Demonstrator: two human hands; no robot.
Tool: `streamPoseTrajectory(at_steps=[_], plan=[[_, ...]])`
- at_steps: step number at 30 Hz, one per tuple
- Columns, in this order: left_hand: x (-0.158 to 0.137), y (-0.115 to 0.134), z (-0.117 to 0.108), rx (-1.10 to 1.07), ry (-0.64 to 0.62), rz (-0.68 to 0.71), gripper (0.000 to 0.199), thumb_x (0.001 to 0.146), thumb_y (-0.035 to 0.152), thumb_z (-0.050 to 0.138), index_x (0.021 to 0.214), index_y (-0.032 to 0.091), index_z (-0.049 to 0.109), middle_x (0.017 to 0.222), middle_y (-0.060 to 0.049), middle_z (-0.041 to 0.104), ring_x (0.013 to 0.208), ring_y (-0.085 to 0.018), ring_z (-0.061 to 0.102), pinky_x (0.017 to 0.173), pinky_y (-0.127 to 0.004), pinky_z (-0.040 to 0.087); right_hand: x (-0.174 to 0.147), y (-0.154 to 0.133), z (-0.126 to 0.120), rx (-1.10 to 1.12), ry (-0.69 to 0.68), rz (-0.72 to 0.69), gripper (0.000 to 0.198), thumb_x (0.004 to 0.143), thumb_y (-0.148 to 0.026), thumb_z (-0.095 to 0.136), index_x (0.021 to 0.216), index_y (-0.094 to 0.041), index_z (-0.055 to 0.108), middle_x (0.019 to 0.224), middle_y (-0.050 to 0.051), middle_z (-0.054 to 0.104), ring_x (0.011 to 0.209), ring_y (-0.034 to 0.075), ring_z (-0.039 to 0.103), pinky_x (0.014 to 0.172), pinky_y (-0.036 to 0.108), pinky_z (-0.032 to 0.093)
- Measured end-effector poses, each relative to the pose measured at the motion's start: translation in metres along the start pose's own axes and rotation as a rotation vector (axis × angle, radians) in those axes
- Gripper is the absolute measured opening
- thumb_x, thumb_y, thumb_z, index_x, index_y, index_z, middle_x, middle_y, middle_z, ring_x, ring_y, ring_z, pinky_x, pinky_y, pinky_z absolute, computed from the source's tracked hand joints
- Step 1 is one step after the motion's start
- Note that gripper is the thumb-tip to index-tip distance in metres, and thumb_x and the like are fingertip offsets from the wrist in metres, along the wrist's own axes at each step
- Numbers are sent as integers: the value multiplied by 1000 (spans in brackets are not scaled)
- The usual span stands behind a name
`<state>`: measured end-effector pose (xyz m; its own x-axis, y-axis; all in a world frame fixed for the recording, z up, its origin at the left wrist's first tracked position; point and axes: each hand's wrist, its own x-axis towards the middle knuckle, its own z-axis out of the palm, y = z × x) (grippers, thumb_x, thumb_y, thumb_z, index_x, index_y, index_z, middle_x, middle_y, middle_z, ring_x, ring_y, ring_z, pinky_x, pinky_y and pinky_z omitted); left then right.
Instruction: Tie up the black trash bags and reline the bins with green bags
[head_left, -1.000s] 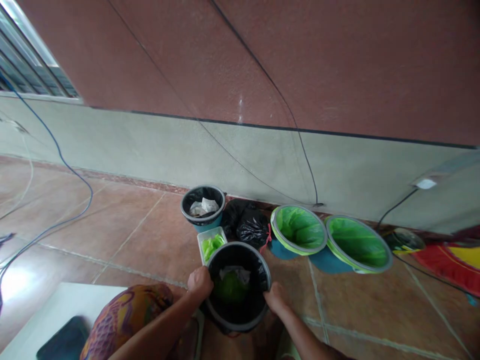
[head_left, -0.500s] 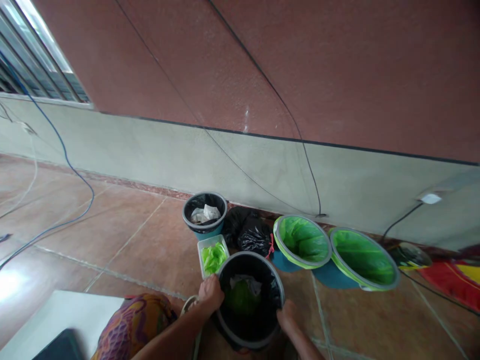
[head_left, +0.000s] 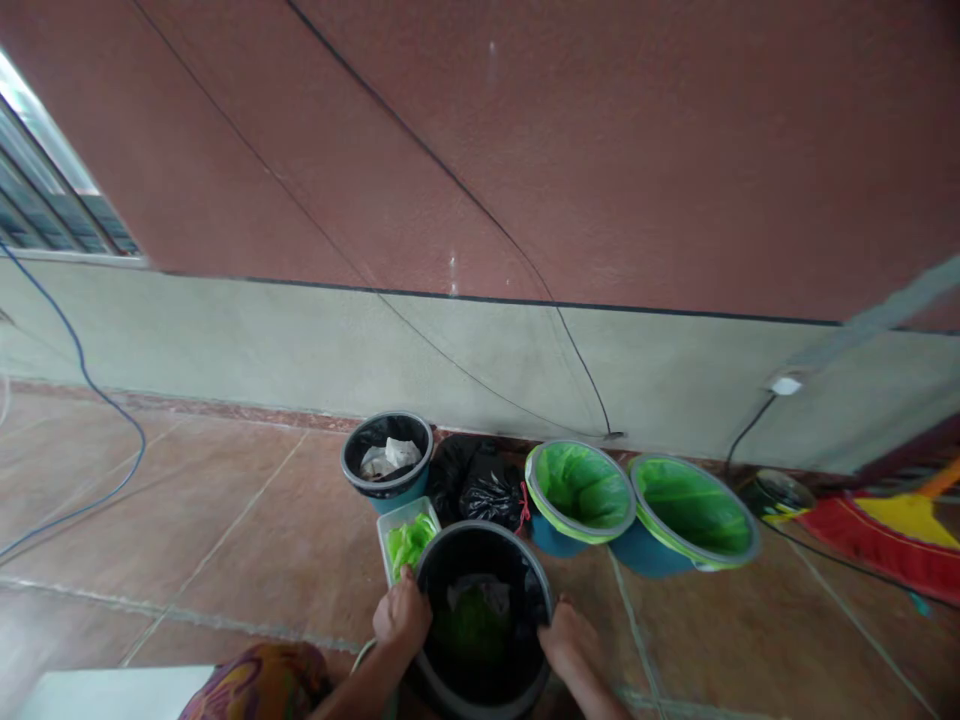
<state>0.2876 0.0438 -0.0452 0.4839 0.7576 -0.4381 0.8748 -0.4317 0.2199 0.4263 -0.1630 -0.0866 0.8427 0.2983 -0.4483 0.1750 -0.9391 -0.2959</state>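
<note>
A trash bin [head_left: 480, 700] with a grey rim stands in front of me. Its black liner [head_left: 529, 590] shows inside, with something green and some pale crumpled waste [head_left: 480, 595] deep in the shadow. My left hand [head_left: 403, 612] is closed on the left side of the rim, thumb up. On the opposite side my right hand [head_left: 568, 635] is closed at the rim. Whether the fingers also pinch the liner, I cannot tell. Just beyond my left hand, a small white tray [head_left: 384, 535] holds folded bright green plastic bags [head_left: 410, 540] and touches the bin.
Behind are a smaller black-lined bin [head_left: 358, 488] with white waste and tied black garbage bags [head_left: 487, 495]. Two green-lined bins [head_left: 555, 535] [head_left: 652, 560] stand to the right. A blue cable [head_left: 82, 370] crosses the left floor; a red-and-yellow object [head_left: 885, 540] lies far right.
My view has shifted, so the scene sits lower and most of it further left. Both hands remain at the bin's rim, and the waste inside looks darker.
</note>
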Motion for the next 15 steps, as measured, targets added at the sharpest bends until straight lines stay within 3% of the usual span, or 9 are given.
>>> streamPoseTrajectory(at_steps=[3, 6, 10, 13, 15], plan=[[-8, 11, -22, -3, 23, 31, 40, 92, 27, 44, 129, 14, 53, 113, -14, 71, 113, -25, 64, 89, -31, 47, -1, 2, -24, 9, 39, -28, 34, 79, -20, 53, 108, -8, 65, 103, 22, 72, 104, 32, 68, 87, 39, 51], [-11, 25, -45, -141, 62, 85, 49, 96, 44, 38, 134, 13, 46, 101, -12, 73, 105, -26, 67, 83, -33, 48, 8, 21, -60, 113, 89, -26, 18, 78, -24, 57, 89, -14, 66, 97, 18, 73, 98, 30, 70, 85, 38, 52], [-8, 43, -49, -293, 116, 193, 46, 97, 43, 38, 134, 16, 45, 102, -8, 73, 97, -22, 69, 78, -29, 47, 31, 69, -98, 685, 237, 272, 13, 81, -31, 59, 79, -18, 61, 66, 7, 67, 62, 23, 70, 59, 34, 56], [-8, 51, -30, -222, 26, 268, 41, 93, 33, 48, 129, 14, 50, 105, -8, 72, 99, -19, 67, 81, -25, 46, 47, 98, -100, 1234, 434, 462, 17, 76, -25, 70, 71, -18, 56, 50, -1, 57, 49, 17, 62, 55, 31, 58], [-11, 53, -15, -122, -37, 311, 39, 90, 29, 52, 126, 14, 54, 109, -8, 71, 102, -18, 66, 84, -25, 45, 55, 108, -94, 1462, 478, 547, 23, 71, -17, 76, 68, -17, 54, 49, -2, 57, 46, 14, 59, 55, 30, 59]])
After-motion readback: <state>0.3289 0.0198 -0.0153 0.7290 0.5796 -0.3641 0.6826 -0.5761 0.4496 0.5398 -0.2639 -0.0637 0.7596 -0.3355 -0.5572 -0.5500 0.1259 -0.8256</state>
